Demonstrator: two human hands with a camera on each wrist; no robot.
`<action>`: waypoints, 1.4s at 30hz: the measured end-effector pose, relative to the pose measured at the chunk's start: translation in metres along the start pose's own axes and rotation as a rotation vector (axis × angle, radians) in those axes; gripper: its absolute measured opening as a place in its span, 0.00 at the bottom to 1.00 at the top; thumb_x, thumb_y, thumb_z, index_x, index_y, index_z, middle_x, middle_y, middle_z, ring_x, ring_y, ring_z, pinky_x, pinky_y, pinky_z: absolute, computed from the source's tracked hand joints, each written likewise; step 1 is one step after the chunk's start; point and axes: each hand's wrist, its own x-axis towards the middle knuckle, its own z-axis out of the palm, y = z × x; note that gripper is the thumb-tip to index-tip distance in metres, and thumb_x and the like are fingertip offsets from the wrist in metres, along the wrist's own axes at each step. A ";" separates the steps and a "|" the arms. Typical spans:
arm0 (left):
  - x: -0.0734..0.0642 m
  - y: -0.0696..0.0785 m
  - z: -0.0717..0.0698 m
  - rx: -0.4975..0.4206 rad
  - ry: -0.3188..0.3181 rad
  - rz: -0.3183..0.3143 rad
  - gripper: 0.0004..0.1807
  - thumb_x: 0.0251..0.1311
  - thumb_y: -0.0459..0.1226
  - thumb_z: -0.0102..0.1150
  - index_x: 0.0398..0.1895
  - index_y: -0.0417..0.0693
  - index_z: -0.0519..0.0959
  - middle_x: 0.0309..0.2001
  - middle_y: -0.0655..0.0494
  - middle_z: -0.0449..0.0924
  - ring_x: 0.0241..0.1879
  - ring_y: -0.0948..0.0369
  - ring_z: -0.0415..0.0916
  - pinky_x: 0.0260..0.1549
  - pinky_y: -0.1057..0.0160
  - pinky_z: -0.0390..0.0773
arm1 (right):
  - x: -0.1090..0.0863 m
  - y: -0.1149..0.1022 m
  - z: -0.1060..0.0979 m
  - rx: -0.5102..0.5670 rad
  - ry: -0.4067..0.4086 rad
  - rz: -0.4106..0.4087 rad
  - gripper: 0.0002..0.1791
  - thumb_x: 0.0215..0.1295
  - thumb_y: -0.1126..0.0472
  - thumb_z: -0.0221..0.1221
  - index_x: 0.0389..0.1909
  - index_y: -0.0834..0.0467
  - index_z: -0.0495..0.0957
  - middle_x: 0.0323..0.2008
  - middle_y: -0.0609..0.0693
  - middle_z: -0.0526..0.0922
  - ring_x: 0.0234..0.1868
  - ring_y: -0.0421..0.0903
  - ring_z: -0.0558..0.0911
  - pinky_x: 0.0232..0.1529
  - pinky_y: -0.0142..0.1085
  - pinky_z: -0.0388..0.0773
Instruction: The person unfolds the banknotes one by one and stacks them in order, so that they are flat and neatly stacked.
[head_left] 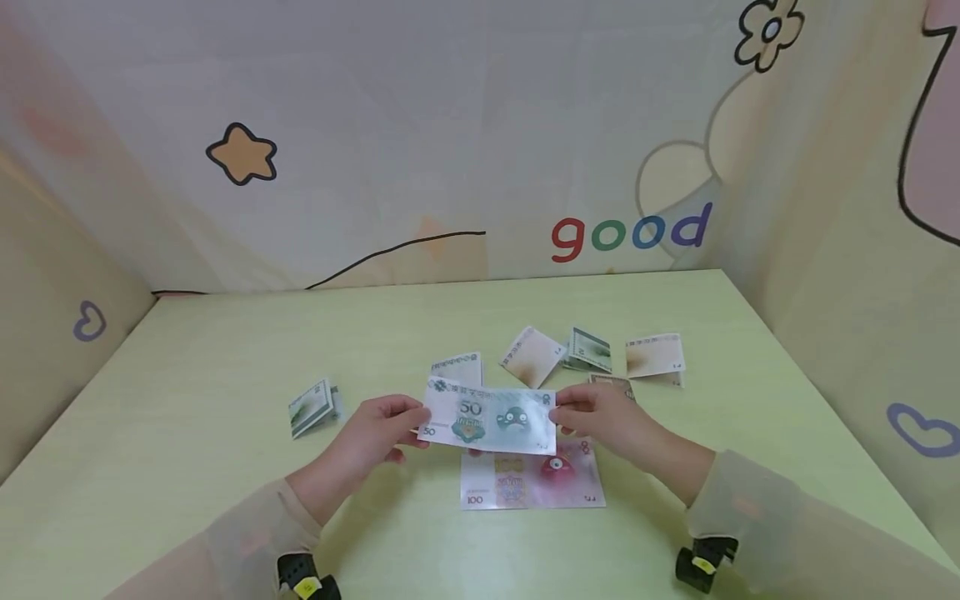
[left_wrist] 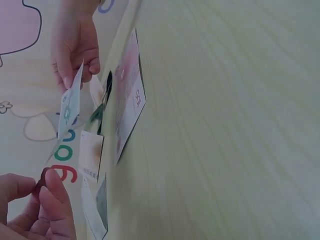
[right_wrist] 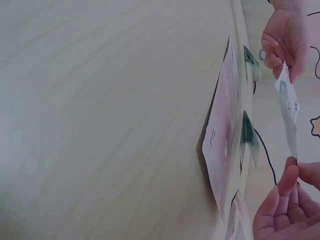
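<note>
A pale green-blue 50 banknote (head_left: 491, 418) with a cartoon face is held flat in the air by both hands. My left hand (head_left: 381, 429) pinches its left edge between thumb and fingers, and my right hand (head_left: 603, 419) pinches the right edge. Under it on the table lies an unfolded pink 100 banknote (head_left: 528, 493), its upper part hidden by the 50 in the head view. From the left wrist view the 50 banknote (left_wrist: 70, 107) is seen nearly edge-on, apart from the table. The right wrist view shows the 100 banknote (right_wrist: 220, 135) lying flat with slightly raised edges.
Folded banknotes stand about the light green table (head_left: 225, 350): a green one (head_left: 311, 408) at left, a bluish one (head_left: 459, 367) behind the hands, and brownish ones (head_left: 532, 357) (head_left: 655, 356) with a green one (head_left: 588, 350) at right. A printed cloth wall borders the back.
</note>
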 end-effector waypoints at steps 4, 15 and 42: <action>0.001 0.001 0.000 0.088 -0.024 0.000 0.13 0.52 0.44 0.53 0.35 0.44 0.76 0.31 0.54 0.77 0.29 0.58 0.74 0.23 0.64 0.69 | 0.000 0.004 -0.005 -0.001 -0.005 -0.017 0.22 0.49 0.54 0.60 0.44 0.62 0.73 0.35 0.50 0.78 0.32 0.44 0.76 0.35 0.36 0.73; 0.006 -0.002 0.005 0.245 -0.161 0.030 0.12 0.50 0.44 0.55 0.28 0.45 0.77 0.23 0.53 0.76 0.26 0.57 0.74 0.19 0.66 0.67 | -0.004 0.007 -0.019 -0.154 -0.035 -0.090 0.21 0.51 0.57 0.58 0.45 0.63 0.73 0.30 0.48 0.77 0.30 0.42 0.74 0.31 0.33 0.73; 0.002 -0.002 0.027 0.484 -0.305 0.071 0.12 0.52 0.41 0.54 0.16 0.45 0.76 0.16 0.56 0.74 0.16 0.63 0.65 0.14 0.68 0.61 | -0.013 0.016 -0.021 -0.435 -0.118 -0.106 0.27 0.47 0.62 0.61 0.50 0.64 0.68 0.19 0.43 0.74 0.21 0.41 0.69 0.22 0.32 0.68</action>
